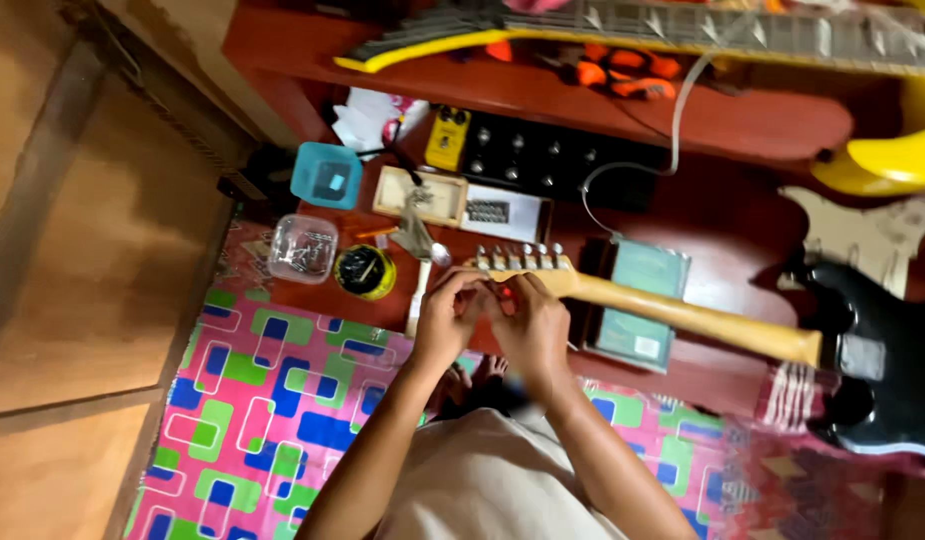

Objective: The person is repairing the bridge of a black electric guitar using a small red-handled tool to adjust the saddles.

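Item, my left hand (pixel 447 315): grip curled nearly closed at the headstock (pixel 522 265) of the guitar neck (pixel 682 315), fingertips against its near edge beside a small red part (pixel 504 293); whether they pinch that part I cannot tell.

Item, my right hand (pixel 532 325): fingers bent close, thumb and forefinger meeting just beside the left hand at the same red part; what they have hold of is too small to tell.

Item, guitar neck: pale wood, lying on the red worktop (pixel 742 225), headstock toward me, tuning pegs along its far edge, running away to a black guitar body (pixel 882 380).

Item, beyond the headstock: small wooden box (pixel 420 195), black pedal unit (pixel 542 160), yellow pedal (pixel 447 137).

Item, to one side of the headstock, away from the body: yellow round tin (pixel 363 271), clear tub of small metal parts (pixel 303 247), teal square tub (pixel 326 175).

Item, under the neck: grey-green booklet (pixel 637 305).

Item, far past the headstock: yellow guitar (pixel 682 30).

Item, nearer me than the headstock: patterned pink mat (pixel 272 400) on the floor.
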